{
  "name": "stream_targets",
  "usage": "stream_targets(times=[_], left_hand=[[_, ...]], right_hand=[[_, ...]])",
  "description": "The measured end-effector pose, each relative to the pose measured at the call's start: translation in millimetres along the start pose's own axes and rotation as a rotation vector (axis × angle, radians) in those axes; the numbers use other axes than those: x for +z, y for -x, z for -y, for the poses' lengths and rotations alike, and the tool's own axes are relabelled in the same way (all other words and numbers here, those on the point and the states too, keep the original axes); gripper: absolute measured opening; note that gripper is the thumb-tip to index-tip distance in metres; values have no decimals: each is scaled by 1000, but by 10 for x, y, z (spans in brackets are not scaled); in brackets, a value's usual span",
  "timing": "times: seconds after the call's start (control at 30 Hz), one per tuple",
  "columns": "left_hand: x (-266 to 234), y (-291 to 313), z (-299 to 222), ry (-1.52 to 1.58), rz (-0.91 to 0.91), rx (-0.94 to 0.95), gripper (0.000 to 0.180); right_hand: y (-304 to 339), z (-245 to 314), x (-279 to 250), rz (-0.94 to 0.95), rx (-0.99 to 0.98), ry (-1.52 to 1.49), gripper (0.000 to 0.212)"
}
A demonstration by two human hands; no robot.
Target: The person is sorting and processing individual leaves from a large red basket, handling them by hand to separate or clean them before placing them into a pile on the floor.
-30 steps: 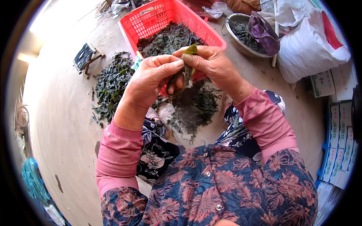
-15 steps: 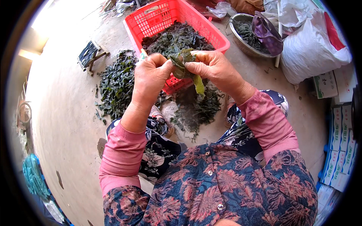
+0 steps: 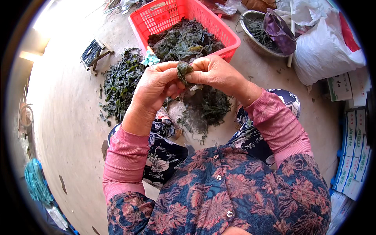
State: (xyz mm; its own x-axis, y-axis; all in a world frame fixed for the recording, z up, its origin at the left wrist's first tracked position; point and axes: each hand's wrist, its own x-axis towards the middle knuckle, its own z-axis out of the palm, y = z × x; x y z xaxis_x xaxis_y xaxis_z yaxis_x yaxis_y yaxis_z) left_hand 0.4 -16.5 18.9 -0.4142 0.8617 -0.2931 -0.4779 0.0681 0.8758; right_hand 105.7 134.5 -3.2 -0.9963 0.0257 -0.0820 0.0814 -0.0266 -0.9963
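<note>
In front of the basket, my two hands meet over a small, crumpled piece of dark green seaweed (image 3: 183, 71). My left hand (image 3: 154, 83) pinches it from one side between thumb and fingers. On the other side my right hand (image 3: 220, 76) grips it the same way; my fingers partly cover the piece. Just beyond them stands a red plastic basket (image 3: 213, 24) with a heap of wet dark seaweed (image 3: 186, 41) in it. One loose pile of seaweed (image 3: 122, 86) lies on the floor to the left, and a smaller pile (image 3: 207, 107) lies between my feet.
A light blue tie (image 3: 150, 58) hangs at the basket's near left corner. Behind the left pile is a small folding stool (image 3: 95, 55). To the right are a metal basin (image 3: 250, 41) of seaweed, a white sack (image 3: 325, 51) and stacked boxes (image 3: 352, 152). A teal bag (image 3: 36, 182) lies far left.
Both hands have drawn slightly nearer to me. The yellow-green strip that hung below the seaweed is gone from between them; a smaller, balled piece shows there now.
</note>
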Motion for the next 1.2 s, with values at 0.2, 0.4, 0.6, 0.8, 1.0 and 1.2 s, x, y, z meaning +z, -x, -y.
stream_targets(times=[0.2,0.4,0.6,0.8,1.0,1.2], left_hand=[[-42,50,-39,-165,-6,-93,20],[-212,25,52,6,-48,22,18],[-492,56,-3,-41,-419,159,11],[-674,118,92,232,-379,308,6],[-614,22,110,-451,-508,262,14],[-719,1,213,-1422,-392,126,25]], right_hand=[[-34,-4,59,20,66,18,24],[-89,-70,140,-8,41,-161,22],[-108,-52,-32,-112,47,-21,20],[-258,-281,-102,-144,38,4,18],[-515,-507,72,-274,-78,399,14],[-620,-645,281,-342,-275,775,9]])
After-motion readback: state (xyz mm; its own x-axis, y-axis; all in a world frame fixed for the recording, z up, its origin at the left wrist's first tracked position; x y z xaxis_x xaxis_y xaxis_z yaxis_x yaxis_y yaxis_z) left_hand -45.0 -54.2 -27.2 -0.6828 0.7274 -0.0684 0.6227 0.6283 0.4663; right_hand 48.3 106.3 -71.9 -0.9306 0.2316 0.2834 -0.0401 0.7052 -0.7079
